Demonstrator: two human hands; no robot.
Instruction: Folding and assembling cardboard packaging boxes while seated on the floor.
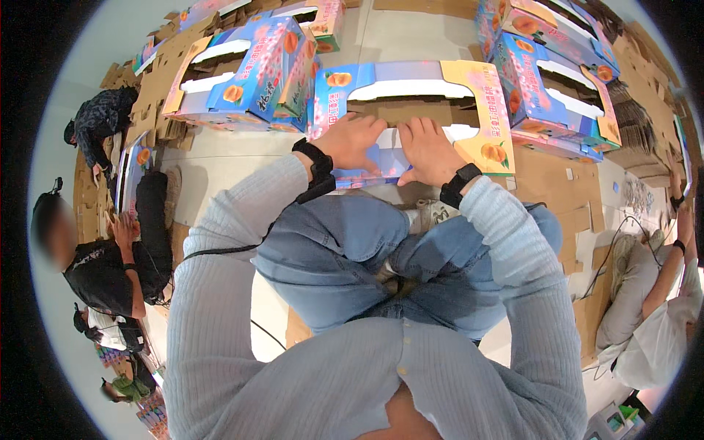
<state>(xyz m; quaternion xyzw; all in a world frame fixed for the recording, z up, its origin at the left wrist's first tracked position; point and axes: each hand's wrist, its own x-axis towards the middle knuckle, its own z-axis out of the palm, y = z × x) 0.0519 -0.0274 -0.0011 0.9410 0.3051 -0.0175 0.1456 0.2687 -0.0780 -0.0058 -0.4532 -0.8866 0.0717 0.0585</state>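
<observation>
Off to my left, a person in black (pixel 110 264) sits on the floor (pixel 220 165) among flat brown cardboard, and another in dark clothes (pixel 99 121) bends over farther back. Ahead of them stands a pile of folded boxes (pixel 249 73), blue and pink with peach pictures.

Straight ahead of my knees lies the box (pixel 411 110) I am working on, an unfolded blue carton with a yellow end panel and peach prints. Its long axis runs left to right across my view, and its brown inside shows through the cut-out in the middle. It rests on the floor, touching both my hands at its near edge.

My left hand (pixel 350 143) lies flat on the near flap, fingers stretched forward and pressing down; it grips nothing that I can see. My right hand (pixel 429 150) sits just beside it, also spread flat with fingers pointing away from me, palm on the same flap. Both hands are equally near the box, side by side, almost touching. Each wrist wears a black band.

To the right stand more folded boxes (pixel 557 81) of the same print, then stacks of flat cardboard (pixel 638 132). Farthest right, a person in light clothes (pixel 660 315) sits on the floor, one arm raised.
</observation>
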